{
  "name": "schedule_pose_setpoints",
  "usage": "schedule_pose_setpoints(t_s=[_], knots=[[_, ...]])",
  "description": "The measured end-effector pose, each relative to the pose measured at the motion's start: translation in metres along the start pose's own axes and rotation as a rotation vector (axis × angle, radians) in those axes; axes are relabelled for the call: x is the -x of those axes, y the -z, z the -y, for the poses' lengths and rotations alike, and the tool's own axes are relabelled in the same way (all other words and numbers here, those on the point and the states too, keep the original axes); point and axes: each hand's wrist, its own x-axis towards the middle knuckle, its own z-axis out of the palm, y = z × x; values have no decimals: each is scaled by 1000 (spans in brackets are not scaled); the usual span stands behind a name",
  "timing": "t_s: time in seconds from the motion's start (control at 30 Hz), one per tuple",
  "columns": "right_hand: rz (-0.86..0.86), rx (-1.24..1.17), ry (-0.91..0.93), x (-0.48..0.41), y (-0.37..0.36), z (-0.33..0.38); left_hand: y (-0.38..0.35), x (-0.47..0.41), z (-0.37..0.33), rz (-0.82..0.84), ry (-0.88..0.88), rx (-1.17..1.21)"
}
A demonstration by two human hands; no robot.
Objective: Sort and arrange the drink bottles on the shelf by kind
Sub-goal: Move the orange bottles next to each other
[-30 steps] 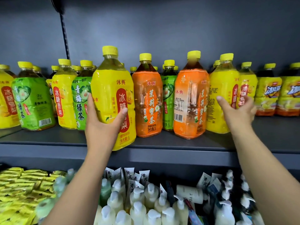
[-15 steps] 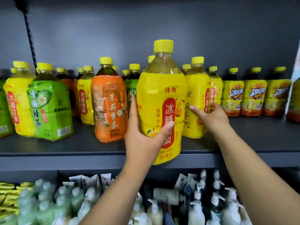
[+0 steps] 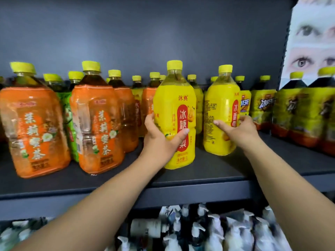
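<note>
On the upper shelf (image 3: 199, 172), front middle, the left hand (image 3: 161, 136) is gripping the yellow bottle (image 3: 175, 98) low on its body, thumb lying across the label, fingers curling round the left side. The bottle is upright with its base at the board, can't tell if it's touching down. The right hand (image 3: 240, 132) is wrapping round the second yellow bottle (image 3: 220, 102) just to the right, thumb on the front, fingers round the far side. That one is standing on the board, with a gap between the two.

Orange bottles (image 3: 96, 120) are crowding the left with a green bottle (image 3: 69, 122) wedged between them, and dark tea bottles (image 3: 262, 104) are lining the right.

Step, as I'm reading it: grouping the yellows, placing the held one beside its match. The next move is probably calling for setting it flat, closing the gap with the label facing out, then letting go without knocking the rows behind
</note>
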Motion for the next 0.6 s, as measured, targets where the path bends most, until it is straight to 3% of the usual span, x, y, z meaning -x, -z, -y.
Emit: schedule_pose_setpoints(t_s=[0.13, 0.37, 0.53, 0.6], knots=[[-23, 101, -8, -24, 7, -12, -27, -28, 0, 135, 81, -116], [100, 77, 51, -36, 8, -24, -69, -63, 6, 105, 241, -429], [178, 55, 110, -37, 1, -23, -59, -72, 14, 89, 204, -427], [202, 45, 120, -37, -3, -22, -48, -69, 8, -68, 95, -416]])
